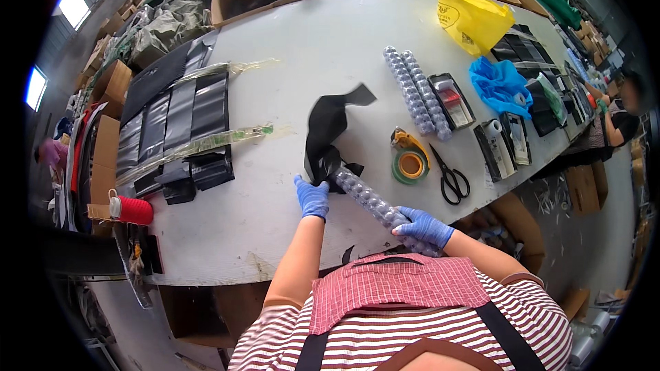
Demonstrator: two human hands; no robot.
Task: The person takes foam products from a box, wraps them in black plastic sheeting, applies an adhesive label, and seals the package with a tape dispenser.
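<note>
Tube (pixel 375 203) of clear balls, near the tape roll (pixel 411 164), is grasped by right hand (pixel 424 226) while left hand (pixel 313 197) pinches the black bag (pixel 326 130); a loose grip may spill balls.

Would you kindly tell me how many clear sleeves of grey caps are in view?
3. One sleeve is held in both hands, its far end in a black bag. Two more sleeves lie side by side mid-table. Others may be hidden.

On the bench (pixel 275 82), the tube of balls (pixel 375 203) lies nearest the person, its far end in the bag (pixel 328 130), with tape dispenser (pixel 410 158) and scissors (pixel 450 177) to its right.
</note>
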